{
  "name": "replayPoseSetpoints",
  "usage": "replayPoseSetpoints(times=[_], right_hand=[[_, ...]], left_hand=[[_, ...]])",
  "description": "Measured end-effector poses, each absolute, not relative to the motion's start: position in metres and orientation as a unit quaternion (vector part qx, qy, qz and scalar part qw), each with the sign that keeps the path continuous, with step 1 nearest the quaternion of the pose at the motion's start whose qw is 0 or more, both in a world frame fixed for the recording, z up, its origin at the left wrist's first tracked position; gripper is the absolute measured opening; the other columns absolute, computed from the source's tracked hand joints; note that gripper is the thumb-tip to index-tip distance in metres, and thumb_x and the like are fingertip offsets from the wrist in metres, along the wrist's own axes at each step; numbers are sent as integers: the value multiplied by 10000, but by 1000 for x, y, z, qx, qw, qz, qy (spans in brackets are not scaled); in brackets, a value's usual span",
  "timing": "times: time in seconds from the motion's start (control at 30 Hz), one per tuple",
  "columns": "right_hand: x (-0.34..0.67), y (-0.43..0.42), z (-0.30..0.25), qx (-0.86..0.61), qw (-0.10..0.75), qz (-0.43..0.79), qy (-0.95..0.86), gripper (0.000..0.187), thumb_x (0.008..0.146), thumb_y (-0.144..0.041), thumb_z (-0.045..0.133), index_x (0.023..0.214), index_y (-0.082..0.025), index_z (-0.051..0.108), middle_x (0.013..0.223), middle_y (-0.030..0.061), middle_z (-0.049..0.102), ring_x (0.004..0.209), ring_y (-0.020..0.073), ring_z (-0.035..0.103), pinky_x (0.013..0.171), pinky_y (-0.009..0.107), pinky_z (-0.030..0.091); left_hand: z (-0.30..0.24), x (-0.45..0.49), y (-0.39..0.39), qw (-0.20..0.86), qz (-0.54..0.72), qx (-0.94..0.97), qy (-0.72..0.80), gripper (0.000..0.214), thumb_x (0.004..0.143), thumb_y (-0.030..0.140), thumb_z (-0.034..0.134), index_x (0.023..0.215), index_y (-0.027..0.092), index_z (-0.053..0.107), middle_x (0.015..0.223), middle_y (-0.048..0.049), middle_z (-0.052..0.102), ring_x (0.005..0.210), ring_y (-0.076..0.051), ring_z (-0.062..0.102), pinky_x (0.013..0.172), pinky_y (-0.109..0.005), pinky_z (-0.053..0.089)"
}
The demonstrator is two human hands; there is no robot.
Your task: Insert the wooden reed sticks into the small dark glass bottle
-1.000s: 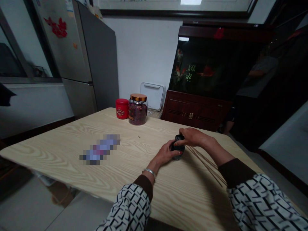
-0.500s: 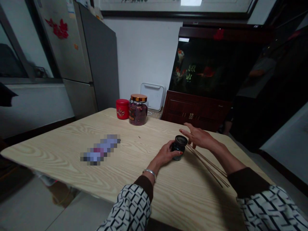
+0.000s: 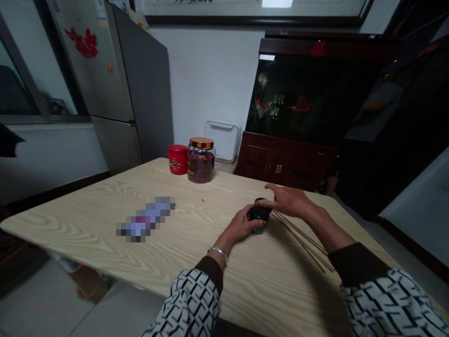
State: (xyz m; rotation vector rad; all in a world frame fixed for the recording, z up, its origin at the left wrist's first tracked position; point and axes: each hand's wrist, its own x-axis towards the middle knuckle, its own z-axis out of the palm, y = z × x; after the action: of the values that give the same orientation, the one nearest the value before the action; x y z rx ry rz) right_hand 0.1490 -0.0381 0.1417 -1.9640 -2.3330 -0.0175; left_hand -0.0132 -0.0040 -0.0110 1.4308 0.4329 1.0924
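A small dark pot (image 3: 259,216) stands on the light wooden table (image 3: 105,210). My left hand (image 3: 242,224) is wrapped round its near left side. My right hand (image 3: 288,201) reaches in from the right, fingers stretched out and apart, thumb and fingertips resting on the pot's rim. Several thin brown sticks (image 3: 304,241) lie on the table just right of the pot, partly under my right forearm.
A glass jar with a copper lid (image 3: 201,159) and a red tin (image 3: 177,159) stand at the table's far edge. A blurred flat item (image 3: 145,218) lies to the left. A grey fridge (image 3: 115,84) and a dark fish tank cabinet (image 3: 301,117) stand behind.
My right hand lifted off the pot's top and opened half a second ago, then came back down onto its rim. The left hand kept hold of the pot.
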Motion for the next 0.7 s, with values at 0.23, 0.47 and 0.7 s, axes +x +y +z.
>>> replayPoseSetpoints(times=[0.23,0.47,0.7], right_hand=[[146,-34,133,-531,37,73,-843,552,801,-356,645,1317,-181,550,1237,142,619,1104,269,597,936,357,441],[139,-32,126,-572,22,11,-820,462,822,-499,617,1152,-177,597,1020,121,617,923,251,608,824,324,436],[144,-44,111,-592,96,18,-800,482,827,-516,610,1215,-230,587,1107,112,619,986,271,616,867,379,452]], left_hand=[[-13,-13,-3,619,464,611,165,535,685,197,809,1173,114,608,1143,-131,649,1061,-235,593,960,-352,443],[-15,-13,-2,624,453,617,158,548,702,187,789,1214,121,603,1157,-126,656,1073,-243,601,964,-351,449],[-17,-16,-4,621,444,621,176,657,687,189,798,1297,154,557,1245,-144,622,1140,-269,586,1027,-408,427]])
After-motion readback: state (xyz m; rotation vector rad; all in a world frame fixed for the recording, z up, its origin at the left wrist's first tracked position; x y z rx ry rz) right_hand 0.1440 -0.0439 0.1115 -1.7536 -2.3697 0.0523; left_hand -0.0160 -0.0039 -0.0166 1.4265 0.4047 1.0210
